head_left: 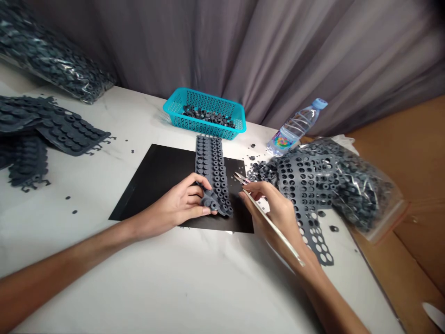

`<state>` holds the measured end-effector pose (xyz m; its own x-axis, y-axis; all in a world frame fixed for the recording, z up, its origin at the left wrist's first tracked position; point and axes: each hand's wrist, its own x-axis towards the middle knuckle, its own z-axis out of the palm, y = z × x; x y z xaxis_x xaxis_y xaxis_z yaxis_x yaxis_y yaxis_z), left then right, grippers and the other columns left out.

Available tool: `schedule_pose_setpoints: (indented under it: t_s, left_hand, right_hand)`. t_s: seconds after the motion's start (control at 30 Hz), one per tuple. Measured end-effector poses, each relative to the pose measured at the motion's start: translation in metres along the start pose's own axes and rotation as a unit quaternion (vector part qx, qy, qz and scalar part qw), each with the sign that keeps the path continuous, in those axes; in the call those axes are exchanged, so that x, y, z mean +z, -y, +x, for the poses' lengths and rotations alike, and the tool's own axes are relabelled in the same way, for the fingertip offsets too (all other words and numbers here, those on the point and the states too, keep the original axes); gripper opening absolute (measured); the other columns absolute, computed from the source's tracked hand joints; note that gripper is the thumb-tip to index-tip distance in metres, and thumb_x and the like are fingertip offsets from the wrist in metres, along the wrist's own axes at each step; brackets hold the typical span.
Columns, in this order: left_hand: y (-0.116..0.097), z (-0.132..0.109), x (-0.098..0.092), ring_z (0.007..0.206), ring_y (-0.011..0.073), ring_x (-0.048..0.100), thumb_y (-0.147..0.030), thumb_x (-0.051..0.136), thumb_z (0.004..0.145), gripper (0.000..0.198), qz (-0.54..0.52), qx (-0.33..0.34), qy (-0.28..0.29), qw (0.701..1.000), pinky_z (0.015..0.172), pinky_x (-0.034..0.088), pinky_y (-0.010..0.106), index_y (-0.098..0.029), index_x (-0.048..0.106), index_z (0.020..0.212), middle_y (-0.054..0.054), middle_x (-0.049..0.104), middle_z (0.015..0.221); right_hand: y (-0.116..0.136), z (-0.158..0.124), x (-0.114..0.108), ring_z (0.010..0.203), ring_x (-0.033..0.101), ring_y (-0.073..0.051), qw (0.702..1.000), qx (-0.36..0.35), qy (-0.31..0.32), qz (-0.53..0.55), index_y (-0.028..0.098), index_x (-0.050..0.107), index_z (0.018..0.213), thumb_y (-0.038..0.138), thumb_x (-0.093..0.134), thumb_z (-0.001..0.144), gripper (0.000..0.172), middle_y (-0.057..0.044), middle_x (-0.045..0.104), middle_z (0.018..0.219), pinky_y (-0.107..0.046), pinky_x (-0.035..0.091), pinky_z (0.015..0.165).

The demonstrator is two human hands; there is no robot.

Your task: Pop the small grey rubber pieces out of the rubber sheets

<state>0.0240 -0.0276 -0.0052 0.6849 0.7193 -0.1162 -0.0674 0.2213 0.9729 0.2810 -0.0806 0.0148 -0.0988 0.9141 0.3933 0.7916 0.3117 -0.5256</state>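
A grey rubber strip (212,164) studded with small rings lies lengthwise on a black mat (156,178). My left hand (181,204) pinches and lifts the strip's near corner. My right hand (274,206) hovers just right of the strip and holds long thin tweezers (267,218), whose tips point toward the strip's right edge. The tweezers' tail runs back over my wrist.
A teal basket (205,113) of loose rings stands behind the mat. At right lie a water bottle (295,127), punched-out rubber sheets (306,185) and a bag of scrap (361,190). More ringed sheets (41,134) and a filled bag (52,60) sit at left. Loose rings dot the white table (174,278).
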Motion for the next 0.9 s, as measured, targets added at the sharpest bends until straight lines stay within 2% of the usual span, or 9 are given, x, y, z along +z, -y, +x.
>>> schedule_pose_setpoints:
  t_s: [0.2, 0.3, 0.4, 0.6, 0.73, 0.9]
  left_hand:
    - [0.008, 0.004, -0.006, 0.108, 0.0216, 0.070, -0.024, 0.073, 0.093, 0.039, -0.003, 0.006, 0.014, 1.000, 0.102, 0.055, 0.042, -0.027, 0.046, 0.120, 0.003, 0.066, 0.108]
    - [0.008, 0.004, -0.004, 0.108, 0.0211, 0.070, -0.025, 0.072, 0.093, 0.040, 0.007, 0.015, 0.012, 1.000, 0.101, 0.055, 0.041, -0.027, 0.044, 0.121, 0.003, 0.066, 0.108]
    - [0.004, 0.002, 0.002, 0.104, 0.0185, 0.070, -0.024, 0.072, 0.094, 0.040, 0.039, 0.035, -0.007, 0.999, 0.095, 0.055, 0.035, -0.028, 0.042, 0.120, 0.000, 0.065, 0.104]
    - [-0.005, -0.004, 0.010, 0.103, 0.0152, 0.069, -0.030, 0.068, 0.096, 0.020, 0.129, 0.040, -0.032, 0.990, 0.095, 0.053, 0.029, -0.025, 0.054, 0.109, -0.002, 0.061, 0.105]
    - [-0.006, -0.004, 0.010, 0.104, 0.0174, 0.070, -0.034, 0.068, 0.096, 0.022, 0.131, 0.041, -0.033, 0.990, 0.096, 0.054, 0.031, -0.023, 0.055, 0.111, 0.001, 0.064, 0.110]
    - [-0.001, -0.001, 0.008, 0.100, 0.0184, 0.072, -0.036, 0.065, 0.098, 0.020, 0.104, 0.046, -0.041, 0.993, 0.092, 0.054, 0.032, -0.022, 0.052, 0.106, 0.000, 0.065, 0.101]
  right_hand:
    - [0.012, -0.002, 0.000, 0.078, 0.063, -0.017, 0.998, -0.021, 0.001, 0.053, 0.022, 0.066, 0.102, 0.027, 0.066, 0.100, 0.005, -0.002, 0.068, 0.090, -0.029, 0.052, 0.077]
    - [0.014, -0.002, 0.004, 0.079, 0.063, -0.016, 0.995, -0.048, 0.025, 0.080, 0.022, 0.066, 0.102, 0.025, 0.066, 0.100, 0.004, -0.001, 0.068, 0.090, -0.029, 0.051, 0.077]
    - [0.016, -0.002, 0.009, 0.085, 0.063, -0.017, 0.993, -0.055, 0.063, 0.086, 0.022, 0.065, 0.102, 0.023, 0.065, 0.100, 0.002, -0.002, 0.069, 0.094, -0.029, 0.049, 0.080]
    - [0.017, -0.003, 0.014, 0.089, 0.063, -0.019, 0.991, -0.017, 0.114, 0.065, 0.022, 0.065, 0.101, 0.025, 0.063, 0.101, 0.003, -0.003, 0.068, 0.095, -0.031, 0.048, 0.080]
    - [0.017, -0.006, 0.014, 0.086, 0.065, -0.017, 0.990, -0.017, 0.079, 0.116, 0.023, 0.064, 0.103, 0.025, 0.065, 0.101, 0.004, -0.002, 0.069, 0.096, -0.029, 0.050, 0.080]
    - [0.021, -0.008, 0.019, 0.090, 0.066, -0.016, 0.986, -0.041, 0.035, 0.157, 0.023, 0.064, 0.105, 0.021, 0.067, 0.099, 0.007, -0.002, 0.069, 0.100, -0.030, 0.052, 0.083]
